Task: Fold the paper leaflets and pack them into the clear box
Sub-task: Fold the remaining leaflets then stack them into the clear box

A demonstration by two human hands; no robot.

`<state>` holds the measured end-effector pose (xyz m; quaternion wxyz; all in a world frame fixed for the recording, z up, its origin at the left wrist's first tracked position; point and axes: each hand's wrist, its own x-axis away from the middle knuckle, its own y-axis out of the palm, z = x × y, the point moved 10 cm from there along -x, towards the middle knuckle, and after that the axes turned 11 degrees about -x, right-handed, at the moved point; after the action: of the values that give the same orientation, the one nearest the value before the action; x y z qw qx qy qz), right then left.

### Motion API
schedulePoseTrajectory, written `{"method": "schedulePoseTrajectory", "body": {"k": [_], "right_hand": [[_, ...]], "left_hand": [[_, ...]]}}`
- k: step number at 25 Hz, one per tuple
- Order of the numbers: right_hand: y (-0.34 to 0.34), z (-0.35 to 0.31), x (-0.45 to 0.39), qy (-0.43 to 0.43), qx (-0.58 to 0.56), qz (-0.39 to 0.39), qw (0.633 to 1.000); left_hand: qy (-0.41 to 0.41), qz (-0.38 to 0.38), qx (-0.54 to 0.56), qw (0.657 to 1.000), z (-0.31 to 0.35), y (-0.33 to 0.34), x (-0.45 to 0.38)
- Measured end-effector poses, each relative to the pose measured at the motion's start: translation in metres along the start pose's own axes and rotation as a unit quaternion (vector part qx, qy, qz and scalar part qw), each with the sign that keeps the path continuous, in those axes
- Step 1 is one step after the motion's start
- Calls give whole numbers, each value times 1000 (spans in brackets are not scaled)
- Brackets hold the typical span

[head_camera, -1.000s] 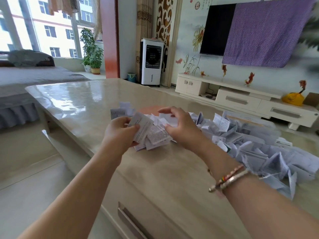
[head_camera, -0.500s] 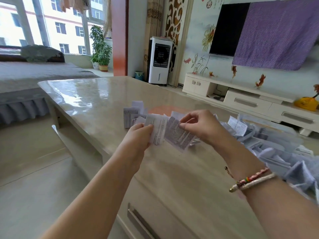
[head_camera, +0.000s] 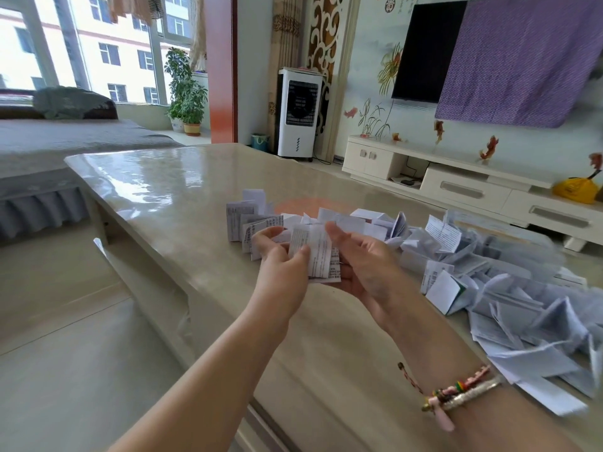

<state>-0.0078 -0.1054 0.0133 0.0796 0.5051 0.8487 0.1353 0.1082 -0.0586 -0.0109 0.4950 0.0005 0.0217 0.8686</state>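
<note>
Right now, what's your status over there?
Left hand and right hand both holding one leaflet. Loose leaflet pile on the table. No clear box visible.

Both hands (head_camera: pixel 284 265) (head_camera: pixel 365 265) hold a leaflet (head_camera: pixel 315 252), apparently folded, above table (head_camera: pixel 169 190)

white leaflets (head_camera: pixel 318 252) with black print, glossy beige table (head_camera: pixel 169 190), purple cloth (head_camera: pixel 522 60)

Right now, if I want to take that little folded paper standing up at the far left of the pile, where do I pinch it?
Probably pinch the folded leaflet by its top edge, coming down from above. It stands upright on the table at the pile's far end, apart from both hands, so its top edge is free.
</note>
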Motion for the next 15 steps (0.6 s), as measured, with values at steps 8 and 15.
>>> {"method": "schedulePoseTrajectory", "body": {"k": [8,15], "right_hand": [[-51,-9,-3,-57,117,160,979],[-45,-14,1,-97,249,135,954]], "left_hand": [[13,180,-252,951,12,-56,-1],[18,112,-356,927,1,-39,-16]]}}
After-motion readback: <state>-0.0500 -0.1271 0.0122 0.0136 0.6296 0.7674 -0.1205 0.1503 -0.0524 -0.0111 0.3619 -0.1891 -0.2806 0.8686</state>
